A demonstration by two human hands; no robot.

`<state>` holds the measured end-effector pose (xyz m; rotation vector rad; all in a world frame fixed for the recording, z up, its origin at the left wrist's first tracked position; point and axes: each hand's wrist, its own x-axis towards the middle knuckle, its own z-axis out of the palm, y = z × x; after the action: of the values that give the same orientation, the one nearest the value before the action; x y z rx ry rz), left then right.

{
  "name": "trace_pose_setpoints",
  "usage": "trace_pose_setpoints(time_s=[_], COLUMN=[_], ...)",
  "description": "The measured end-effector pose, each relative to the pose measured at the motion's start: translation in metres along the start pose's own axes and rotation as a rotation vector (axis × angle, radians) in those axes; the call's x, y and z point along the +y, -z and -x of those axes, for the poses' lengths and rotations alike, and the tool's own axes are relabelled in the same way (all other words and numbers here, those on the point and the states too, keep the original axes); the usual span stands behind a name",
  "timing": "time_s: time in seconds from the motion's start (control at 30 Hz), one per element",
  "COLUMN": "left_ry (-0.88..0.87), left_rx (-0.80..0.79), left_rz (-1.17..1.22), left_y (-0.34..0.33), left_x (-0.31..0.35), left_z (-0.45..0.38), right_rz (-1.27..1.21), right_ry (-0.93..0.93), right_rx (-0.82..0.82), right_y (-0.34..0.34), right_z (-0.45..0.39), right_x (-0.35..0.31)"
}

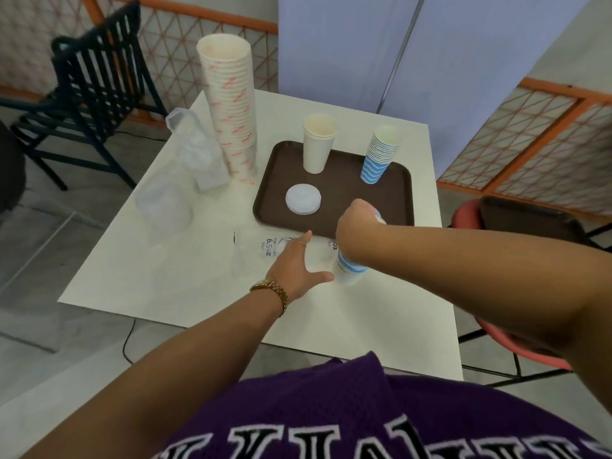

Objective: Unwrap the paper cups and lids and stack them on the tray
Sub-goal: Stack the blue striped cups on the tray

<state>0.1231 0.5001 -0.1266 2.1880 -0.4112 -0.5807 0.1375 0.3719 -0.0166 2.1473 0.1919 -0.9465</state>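
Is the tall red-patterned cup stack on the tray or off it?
Off. The red-patterned cup stack stands upright on the white table, left of the tray.

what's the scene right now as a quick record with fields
tray: brown, on the white table
on tray: plain white cups, blue wave cups, white lids
off tray: tall red-print cup stack, beside the tray
right hand: grips a blue wave cup stack in clear wrap
left hand: open, flat on the printed wrapper
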Motion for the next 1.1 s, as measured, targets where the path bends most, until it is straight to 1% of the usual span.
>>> trace_pose_setpoints(time_s=[0.1, 0.23, 0.3, 0.37, 0.43, 0.47, 0.57, 0.67, 0.7, 0.77, 0.83, 0.9, 1.0, 1.1], left_ry=[-0.014, -0.022, -0.027, -0.045, -0.057, -0.061, -0.081, -0.095, -0.098, -0.103, -0.107, -0.114, -0.112, -0.107], left_rx=[-0.005, -0.02, -0.02, -0.021, -0.03, -0.036, -0.061, -0.077, -0.08, -0.072, -0.053, -0.029, -0.01, -0.004], left_rz=[0.006, 0.019, 0.026, 0.031, 0.043, 0.052, 0.08, 0.129, 0.147, 0.176, 0.183, 0.173, 0.163, 0.161], left_y=[-0.002, -0.005, -0.006, -0.009, -0.013, -0.015, -0.022, -0.028, -0.031, -0.034, -0.036, -0.038, -0.04, -0.043], left_x=[0.005, 0.012, 0.016, 0.021, 0.026, 0.028, 0.037, 0.045, 0.047, 0.05, 0.051, 0.053, 0.051, 0.05], left_z=[-0.001, -0.003, -0.005, -0.008, -0.011, -0.013, -0.019, -0.023, -0.025, -0.028, -0.029, -0.028, -0.027, -0.03], right_rz=[0.067, 0.089, 0.054, -0.053, -0.246, -0.379, -0.899, -1.459, -1.612, -1.843, -2.003, -2.1, -2.184, -2.17], right_ry=[0.022, 0.026, -0.003, -0.048, -0.078, -0.074, 0.006, 0.103, 0.121, 0.123, 0.045, -0.081, -0.251, -0.391], right_rx=[0.107, 0.25, 0.254, 0.234, 0.218, 0.201, 0.179, 0.257, 0.284, 0.359, 0.469, 0.596, 0.765, 0.862], right_y=[-0.001, -0.002, -0.005, -0.011, -0.022, -0.029, -0.057, -0.09, -0.102, -0.118, -0.121, -0.119, -0.112, -0.111], right_z=[0.005, 0.027, 0.036, 0.04, 0.039, 0.039, 0.037, 0.017, 0.004, -0.021, -0.037, -0.05, -0.074, -0.112], right_x=[0.01, 0.036, 0.053, 0.073, 0.094, 0.105, 0.131, 0.136, 0.135, 0.129, 0.121, 0.119, 0.129, 0.151])
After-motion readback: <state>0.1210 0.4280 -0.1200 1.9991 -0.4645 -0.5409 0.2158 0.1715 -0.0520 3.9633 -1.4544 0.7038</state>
